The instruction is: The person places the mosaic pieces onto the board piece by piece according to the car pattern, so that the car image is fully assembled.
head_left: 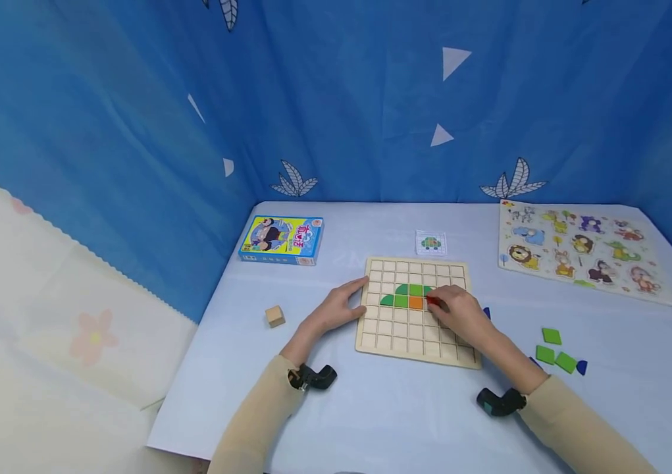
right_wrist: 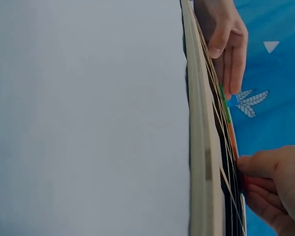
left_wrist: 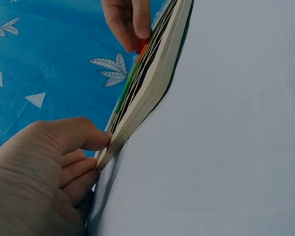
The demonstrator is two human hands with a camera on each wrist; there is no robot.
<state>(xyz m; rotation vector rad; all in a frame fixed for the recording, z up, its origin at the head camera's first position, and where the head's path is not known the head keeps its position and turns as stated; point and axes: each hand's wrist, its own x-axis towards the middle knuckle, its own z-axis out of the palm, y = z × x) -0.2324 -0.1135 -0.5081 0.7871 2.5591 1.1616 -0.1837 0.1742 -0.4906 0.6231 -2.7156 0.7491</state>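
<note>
In the head view, a wooden grid board [head_left: 396,338] lies on the table. My left hand [head_left: 334,312] rests at its left edge, thumb and fingers spread apart along the rim. With thumb and fingertips, my right hand [head_left: 460,313] pinches a red tile [head_left: 432,301] over the grid, just right of an orange square tile [head_left: 415,302]. Beside the orange one sits a green square tile [head_left: 401,301], with another green square [head_left: 415,289] above it. Dark green rounded tiles [head_left: 387,300] flank these squares. The right hand covers part of the board's right side.
Loose green squares [head_left: 565,361] and dark blue rounded pieces [head_left: 582,367] lie to the right. A small pattern card [head_left: 431,243] is behind the board. Left of it are a wooden cube [head_left: 274,316] and a colourful box [head_left: 281,240]. An animal puzzle board [head_left: 584,250] lies at the back right.
</note>
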